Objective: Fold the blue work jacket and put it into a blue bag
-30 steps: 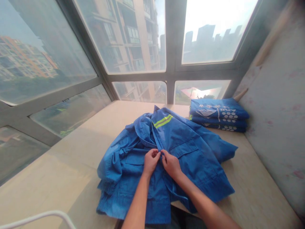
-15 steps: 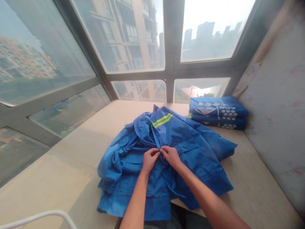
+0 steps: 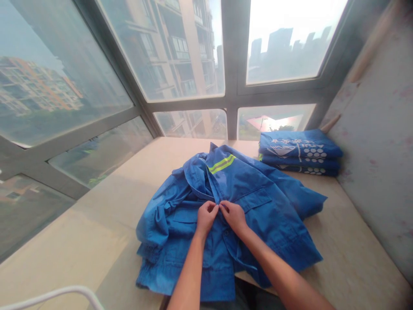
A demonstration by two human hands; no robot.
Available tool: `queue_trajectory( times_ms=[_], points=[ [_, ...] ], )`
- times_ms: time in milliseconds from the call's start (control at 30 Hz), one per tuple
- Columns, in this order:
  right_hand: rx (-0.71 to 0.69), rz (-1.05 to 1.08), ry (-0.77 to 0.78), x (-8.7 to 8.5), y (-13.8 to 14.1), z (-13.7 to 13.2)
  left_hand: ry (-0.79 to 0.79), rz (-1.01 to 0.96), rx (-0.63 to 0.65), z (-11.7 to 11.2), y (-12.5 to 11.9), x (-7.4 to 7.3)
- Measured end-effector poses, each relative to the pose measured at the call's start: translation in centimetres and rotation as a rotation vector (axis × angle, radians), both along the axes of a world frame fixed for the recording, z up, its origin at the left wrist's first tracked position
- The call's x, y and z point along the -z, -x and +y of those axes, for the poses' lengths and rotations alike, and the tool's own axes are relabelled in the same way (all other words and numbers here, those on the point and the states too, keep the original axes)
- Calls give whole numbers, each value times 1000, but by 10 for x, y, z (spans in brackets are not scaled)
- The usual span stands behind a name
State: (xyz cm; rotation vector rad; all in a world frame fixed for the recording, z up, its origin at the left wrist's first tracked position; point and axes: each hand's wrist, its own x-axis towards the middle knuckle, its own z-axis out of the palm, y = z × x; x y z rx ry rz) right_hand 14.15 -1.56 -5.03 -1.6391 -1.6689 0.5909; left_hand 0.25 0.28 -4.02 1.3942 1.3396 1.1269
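Observation:
A blue work jacket [image 3: 258,172] with a yellow-green reflective stripe lies spread on the pale tabletop, its collar toward the window. My left hand [image 3: 206,217] pinches the front edge of the jacket near mid-chest. Right beside it, my right hand [image 3: 232,216] is closed on the other front edge, fingertips almost touching those of the left. Whatever button sits between the fingertips is hidden. Lower on the front placket a dark button [image 3: 226,233] shows. Both sleeves lie out to the sides.
A stack of folded blue garments [image 3: 300,150] with white printing stands at the back right, close to the patterned wall [image 3: 380,150]. Windows with grey frames [image 3: 230,94] rise behind the pale tabletop [image 3: 106,211]. A white cable or tube [image 3: 74,289] curves at the lower left.
The view has shifted slightly, so everything sits a little further right. Both hands stay at the same place on the jacket front, with only small finger movement.

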Motion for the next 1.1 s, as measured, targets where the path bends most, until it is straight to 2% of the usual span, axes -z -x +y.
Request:
queue_trajectory(
  times_ms=[267,533,800,933,1100],
  points=[
    [24,75,-26,-4,-1,-2,5,-46,-89,0,-2,4],
    [4,115,-39,-4,-2,-4,37,-128,-97,-2,-2,-4],
    [-24,138,-55,-4,-2,-6,12,-127,-78,-1,-1,-3],
    [5,97,-16,-5,0,-6,-25,-89,-70,-2,-1,-2],
    [28,72,73,-9,-2,5,-71,-12,-41,-6,-2,-2]
  ],
)
